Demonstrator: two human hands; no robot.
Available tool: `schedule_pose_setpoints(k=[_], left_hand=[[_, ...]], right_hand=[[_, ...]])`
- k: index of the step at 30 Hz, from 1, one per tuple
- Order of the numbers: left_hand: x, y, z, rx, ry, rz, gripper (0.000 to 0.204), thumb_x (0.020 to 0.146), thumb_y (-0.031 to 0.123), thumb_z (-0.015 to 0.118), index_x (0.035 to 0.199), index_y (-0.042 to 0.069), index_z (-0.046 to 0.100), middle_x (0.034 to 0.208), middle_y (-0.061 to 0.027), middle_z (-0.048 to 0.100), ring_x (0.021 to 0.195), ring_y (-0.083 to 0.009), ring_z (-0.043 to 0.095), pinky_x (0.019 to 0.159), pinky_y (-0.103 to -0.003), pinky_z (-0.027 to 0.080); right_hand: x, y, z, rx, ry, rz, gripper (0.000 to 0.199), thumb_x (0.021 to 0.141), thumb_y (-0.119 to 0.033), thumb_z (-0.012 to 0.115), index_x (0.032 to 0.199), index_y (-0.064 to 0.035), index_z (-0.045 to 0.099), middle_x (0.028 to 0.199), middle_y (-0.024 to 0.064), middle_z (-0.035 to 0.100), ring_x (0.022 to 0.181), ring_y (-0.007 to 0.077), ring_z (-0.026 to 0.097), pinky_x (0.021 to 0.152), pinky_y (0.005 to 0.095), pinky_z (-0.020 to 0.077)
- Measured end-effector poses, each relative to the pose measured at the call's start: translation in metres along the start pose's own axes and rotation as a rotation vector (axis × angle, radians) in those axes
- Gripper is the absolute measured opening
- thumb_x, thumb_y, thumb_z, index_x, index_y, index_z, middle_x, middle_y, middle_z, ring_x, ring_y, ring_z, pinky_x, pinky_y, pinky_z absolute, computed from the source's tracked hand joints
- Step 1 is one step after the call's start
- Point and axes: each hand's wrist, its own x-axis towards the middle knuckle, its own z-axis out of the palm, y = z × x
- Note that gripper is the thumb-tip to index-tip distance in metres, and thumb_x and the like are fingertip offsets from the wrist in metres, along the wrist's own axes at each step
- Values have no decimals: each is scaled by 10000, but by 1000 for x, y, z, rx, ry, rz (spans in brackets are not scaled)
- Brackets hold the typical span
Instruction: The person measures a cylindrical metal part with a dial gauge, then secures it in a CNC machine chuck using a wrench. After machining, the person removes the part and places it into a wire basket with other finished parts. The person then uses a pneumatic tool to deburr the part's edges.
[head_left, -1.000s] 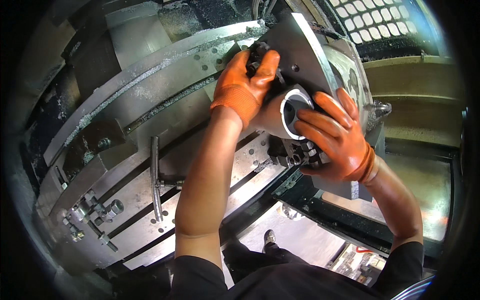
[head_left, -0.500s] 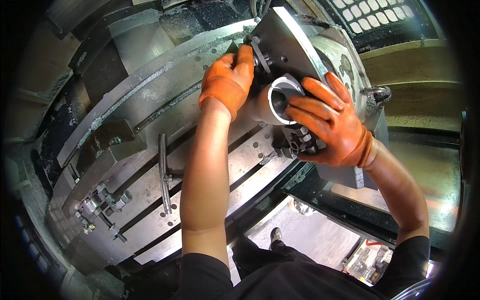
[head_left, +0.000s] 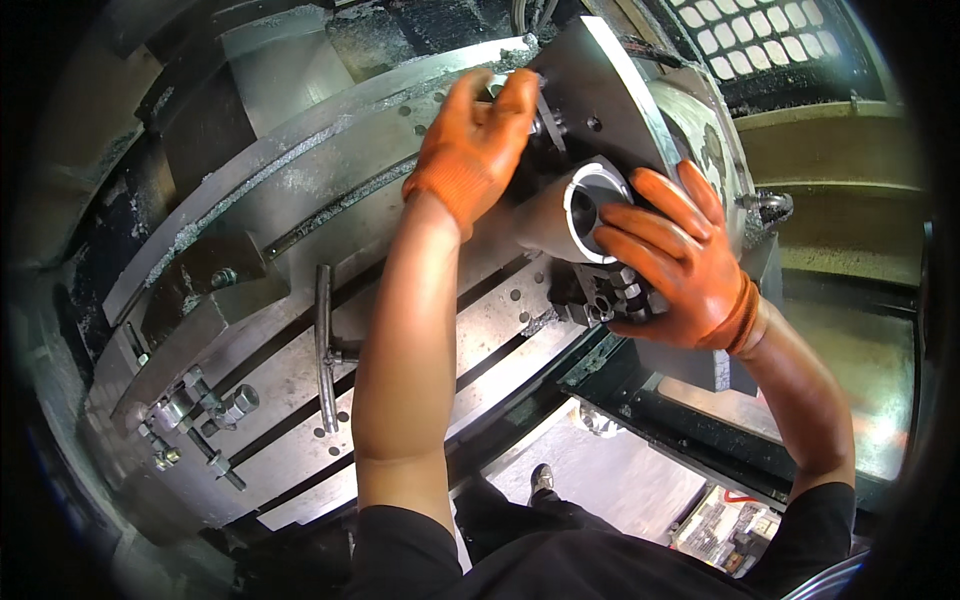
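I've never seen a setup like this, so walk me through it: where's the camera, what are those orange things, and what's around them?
There's no robot here. A head-worn fisheye camera looks down, so straight edges bend. The orange things are gloves on the person's own hands. The right hand has its fingers over the open end of a hollow metal cylinder; whether it grips is hard to tell. The left hand, thumb and fingers parted, is near bolted hardware on a dark metal plate. Beneath is a slotted metal table, with a T-shaped bar and, at lower left, bolts and nuts.
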Motion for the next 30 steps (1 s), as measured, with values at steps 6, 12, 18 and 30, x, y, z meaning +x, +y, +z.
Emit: schedule_pose_setpoints(k=[6, 12, 18, 30], left_hand=[[6, 31, 18, 379, 16, -275, 594, 905, 531, 601, 1077, -26, 714, 1108, -260, 734, 1068, -420, 699, 975, -437, 530], [-2, 17, 23, 84, 1, -276, 592, 906, 522, 723, 1238, 34, 689, 1086, -92, 728, 997, -207, 664, 899, -340, 516], [0, -1, 21, 152, 10, -32, 570, 932, 532, 666, 1081, -18, 650, 983, -229, 733, 902, -379, 709, 844, -426, 544], [-14, 15, 9, 391, 154, -119, 616, 1027, 566, 433, 931, -6, 639, 990, -238, 685, 963, -438, 652, 883, -452, 516]], right_hand=[[5, 1, -6, 18, -97, 13, 927, 518, -371, 929, 1362, -111, 645, 1418, 88, 613, 1415, 347, 488, 1182, 637, 241], [4, 4, 3, 18, 5, -20, 865, 387, -376, 902, 1167, -64, 700, 1269, 117, 652, 1261, 413, 566, 1109, 658, 307], [6, 7, 4, 43, 7, -7, 805, 384, -385, 904, 1108, -82, 721, 1238, 96, 661, 1243, 398, 575, 1096, 665, 316], [1, 6, 1, 58, -46, 7, 894, 518, -348, 929, 1337, -105, 666, 1386, 87, 631, 1422, 359, 484, 1192, 642, 250]])
